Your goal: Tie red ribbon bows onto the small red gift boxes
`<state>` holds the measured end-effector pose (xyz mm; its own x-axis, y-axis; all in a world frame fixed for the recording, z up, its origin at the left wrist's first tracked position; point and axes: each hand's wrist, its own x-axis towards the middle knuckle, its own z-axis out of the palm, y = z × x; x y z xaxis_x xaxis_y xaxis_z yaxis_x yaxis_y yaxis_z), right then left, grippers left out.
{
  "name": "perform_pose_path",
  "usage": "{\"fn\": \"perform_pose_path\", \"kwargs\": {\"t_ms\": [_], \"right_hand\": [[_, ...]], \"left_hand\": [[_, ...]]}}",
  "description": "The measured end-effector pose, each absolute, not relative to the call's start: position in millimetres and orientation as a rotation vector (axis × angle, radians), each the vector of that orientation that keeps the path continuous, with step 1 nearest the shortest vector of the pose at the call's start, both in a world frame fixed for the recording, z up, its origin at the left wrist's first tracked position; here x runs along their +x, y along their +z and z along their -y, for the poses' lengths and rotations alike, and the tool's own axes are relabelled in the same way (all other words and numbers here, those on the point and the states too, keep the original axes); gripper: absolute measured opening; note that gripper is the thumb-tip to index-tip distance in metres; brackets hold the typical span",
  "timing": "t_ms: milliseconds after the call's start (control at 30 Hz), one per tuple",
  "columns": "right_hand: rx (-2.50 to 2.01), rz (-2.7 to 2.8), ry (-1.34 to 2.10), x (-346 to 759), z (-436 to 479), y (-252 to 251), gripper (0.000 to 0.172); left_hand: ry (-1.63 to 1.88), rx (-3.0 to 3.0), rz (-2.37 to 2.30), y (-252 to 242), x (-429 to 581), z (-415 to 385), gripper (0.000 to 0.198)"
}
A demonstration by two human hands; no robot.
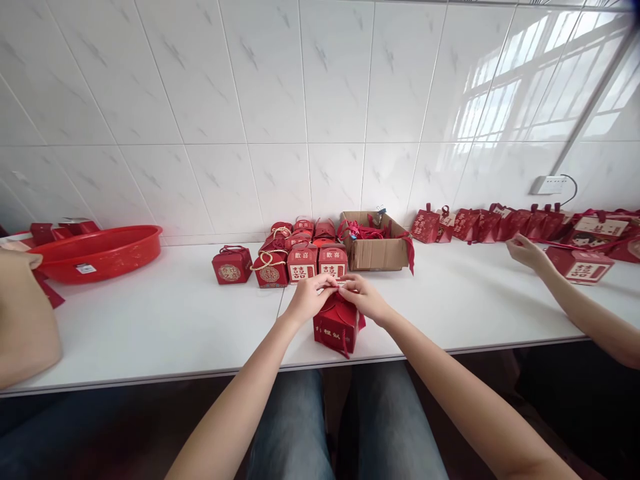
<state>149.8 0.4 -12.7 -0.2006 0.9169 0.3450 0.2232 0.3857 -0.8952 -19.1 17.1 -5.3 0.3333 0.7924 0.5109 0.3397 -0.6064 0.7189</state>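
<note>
A small red gift box (pixel 336 328) with gold lettering stands on the white table (pixel 165 327) near its front edge, right before me. My left hand (pixel 311 295) and my right hand (pixel 364 296) meet over its top, fingers pinched on the red ribbon at the box's closing flaps. Behind them stands a cluster of closed red gift boxes (pixel 295 257), some tied with gold cord.
An open cardboard box (pixel 377 248) with red ribbons sits behind right. A red plastic basin (pixel 97 252) lies at the left. Another person's hand (pixel 525 253) reaches toward folded red boxes (pixel 580 263) at the right. A second person's arm (pixel 23 320) shows at the left edge.
</note>
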Motion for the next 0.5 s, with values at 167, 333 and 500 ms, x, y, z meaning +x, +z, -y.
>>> {"fn": "perform_pose_path", "kwargs": {"t_ms": [167,333,500], "right_hand": [[-0.954,1.512,1.150,147.2,4.3,-18.5,0.040],[-0.976,1.423,1.191,144.0,8.9,-23.4,0.040],[-0.991,1.414,1.212,145.3,15.9,-18.2,0.034]], "left_hand": [[1.325,2.038,-0.951,-8.1,-13.0,-16.6,0.012],[1.231,2.268,-1.051,2.5,-20.8,-3.9,0.012],[1.077,2.335,-1.106,5.8,-23.4,4.0,0.010]]}}
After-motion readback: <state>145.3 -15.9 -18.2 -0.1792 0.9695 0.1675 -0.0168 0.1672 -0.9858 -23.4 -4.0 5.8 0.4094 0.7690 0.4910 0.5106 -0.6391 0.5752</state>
